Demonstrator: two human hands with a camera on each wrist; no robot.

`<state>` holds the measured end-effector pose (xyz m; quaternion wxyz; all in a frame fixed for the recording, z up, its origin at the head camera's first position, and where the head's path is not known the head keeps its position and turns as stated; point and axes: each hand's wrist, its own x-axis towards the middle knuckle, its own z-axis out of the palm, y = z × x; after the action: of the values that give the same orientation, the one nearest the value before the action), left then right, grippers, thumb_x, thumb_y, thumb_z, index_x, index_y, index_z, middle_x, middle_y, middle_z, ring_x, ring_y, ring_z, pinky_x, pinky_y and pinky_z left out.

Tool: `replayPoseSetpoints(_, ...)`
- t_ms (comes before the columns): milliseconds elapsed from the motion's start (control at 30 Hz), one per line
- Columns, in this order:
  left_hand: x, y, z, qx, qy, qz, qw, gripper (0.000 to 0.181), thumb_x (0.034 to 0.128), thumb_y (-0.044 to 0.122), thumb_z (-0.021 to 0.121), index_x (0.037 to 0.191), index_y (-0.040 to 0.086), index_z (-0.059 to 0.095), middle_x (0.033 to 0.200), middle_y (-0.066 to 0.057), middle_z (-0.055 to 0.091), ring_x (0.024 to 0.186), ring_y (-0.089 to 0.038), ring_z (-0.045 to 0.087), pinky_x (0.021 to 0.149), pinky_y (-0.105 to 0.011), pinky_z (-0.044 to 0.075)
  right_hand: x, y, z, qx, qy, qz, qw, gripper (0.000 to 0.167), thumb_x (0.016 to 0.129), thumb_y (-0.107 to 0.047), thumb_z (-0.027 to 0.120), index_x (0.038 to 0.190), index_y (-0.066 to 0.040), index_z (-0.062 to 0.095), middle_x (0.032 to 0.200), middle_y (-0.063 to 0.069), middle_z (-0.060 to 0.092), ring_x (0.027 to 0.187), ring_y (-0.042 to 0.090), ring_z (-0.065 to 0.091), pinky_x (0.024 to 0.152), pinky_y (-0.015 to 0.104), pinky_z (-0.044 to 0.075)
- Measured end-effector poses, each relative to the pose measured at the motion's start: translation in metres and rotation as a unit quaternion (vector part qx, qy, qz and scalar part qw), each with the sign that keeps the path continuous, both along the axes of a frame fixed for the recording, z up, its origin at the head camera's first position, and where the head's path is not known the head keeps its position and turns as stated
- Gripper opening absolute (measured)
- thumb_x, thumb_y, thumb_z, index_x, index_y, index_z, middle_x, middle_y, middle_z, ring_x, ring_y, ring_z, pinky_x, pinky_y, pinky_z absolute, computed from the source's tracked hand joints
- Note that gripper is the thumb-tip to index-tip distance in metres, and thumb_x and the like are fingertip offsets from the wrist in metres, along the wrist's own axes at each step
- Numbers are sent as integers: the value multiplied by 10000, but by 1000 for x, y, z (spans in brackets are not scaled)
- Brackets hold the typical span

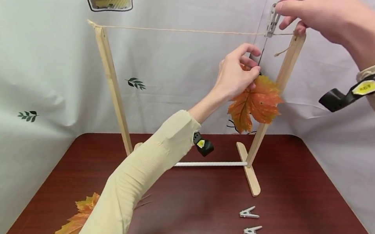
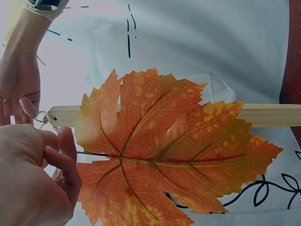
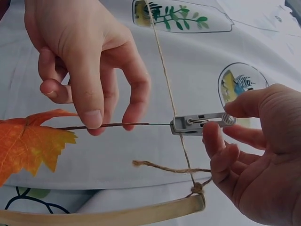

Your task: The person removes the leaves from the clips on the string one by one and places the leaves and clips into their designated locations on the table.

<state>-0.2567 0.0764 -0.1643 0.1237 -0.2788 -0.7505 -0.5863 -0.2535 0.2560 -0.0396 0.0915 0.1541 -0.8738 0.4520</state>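
Note:
An orange maple leaf [image 1: 257,102], apparently artificial, hangs near the right post. My left hand [image 1: 237,74] pinches its thin brown stem [image 3: 113,125] between thumb and fingers. The stem's tip reaches a grey clothespin [image 3: 200,122], which sits across the twine [image 1: 184,31] near the twine's right end. My right hand [image 1: 322,12] is at the clothespin's outer end, thumb and a fingertip against it. In the left wrist view the leaf [image 2: 174,146] faces the camera broadly; my left fingers cover part of the stem there.
Wooden posts [image 1: 114,89] and a white crossbar [image 1: 211,164] form the frame on a dark red table [image 1: 196,213]. Two more clothespins [image 1: 249,212] lie in front of the right foot [image 1: 252,177]. Another leaf [image 1: 76,219] lies at lower left, partly behind my left sleeve.

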Motion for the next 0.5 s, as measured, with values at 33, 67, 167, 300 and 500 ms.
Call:
replayPoseSetpoints(33, 0, 0, 0, -20, 17, 9, 10000, 265, 931, 47, 667, 1180, 122, 617, 891, -26, 663, 547, -187, 654, 577, -255, 562, -1, 0, 0, 20, -10, 2, 10000, 378, 999, -146, 586, 1361, -136, 480, 1343, 88, 465, 810, 100, 591, 510, 170, 423)
replayPoseSetpoints(67, 0, 1, 1, -44, 35, 18, 10000, 263, 931, 49, 667, 1178, 125, 617, 887, -25, 664, 546, -186, 653, 577, -252, 560, -1, -1, 1, 37, -21, 5, 10000, 369, 1003, -149, 579, 1358, -134, 481, 1334, 84, 464, 815, 101, 588, 511, 171, 422)
replayPoseSetpoints(167, -1, 1, 1, -77, 74, 17, 9999, 255, 934, 49, 662, 1175, 119, 619, 878, -26, 665, 542, -186, 649, 576, -250, 557, -1, -2, 1, 111, -11, -6, 9999, 355, 1012, -152, 563, 1357, -122, 486, 1321, 71, 463, 828, 111, 576, 515, 169, 422)
replayPoseSetpoints(300, -1, 2, 0, -72, 50, 2, 10000, 240, 937, 40, 654, 1161, 122, 620, 865, -28, 662, 538, -188, 649, 574, -252, 557, -1, -3, 0, 247, 35, -58, 9997, 342, 1021, -157, 546, 1356, -116, 490, 1305, 51, 465, 860, 130, 547, 537, 163, 427)
replayPoseSetpoints(500, -1, 3, 1, -129, 105, 27, 9999, 235, 934, 33, 652, 1148, 125, 627, 837, -16, 667, 535, -171, 651, 570, -250, 551, -1, -3, 0, 196, 57, -7, 9998, 272, 1023, -145, 541, 1293, -125, 522, 1193, -21, 491, 859, 143, 519, 535, 161, 433)
